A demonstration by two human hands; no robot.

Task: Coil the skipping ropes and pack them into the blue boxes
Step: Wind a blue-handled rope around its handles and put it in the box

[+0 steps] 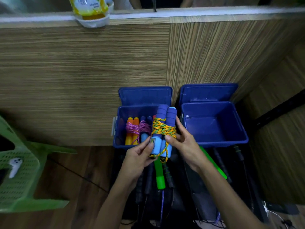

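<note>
Left hand (140, 156) and right hand (183, 141) each grip the coiled skipping rope (163, 129), seemingly above 1 blue box (118, 141).

Only one printed surface in view: a yellow-and-white pouch (90, 9) at the top edge, far up and to the left of the two-handed grip. Dark lettering on its label, blurred and tilted, too smeared to read as words; possibly a few digits in the largest line, but not certain. No readable brand there. Nothing legible on the blue-handled rope bundle (162, 129) within the grip, nor on the blue boxes (214, 124) just behind and to its right. No numbers, signs or labels readable elsewhere.
</note>
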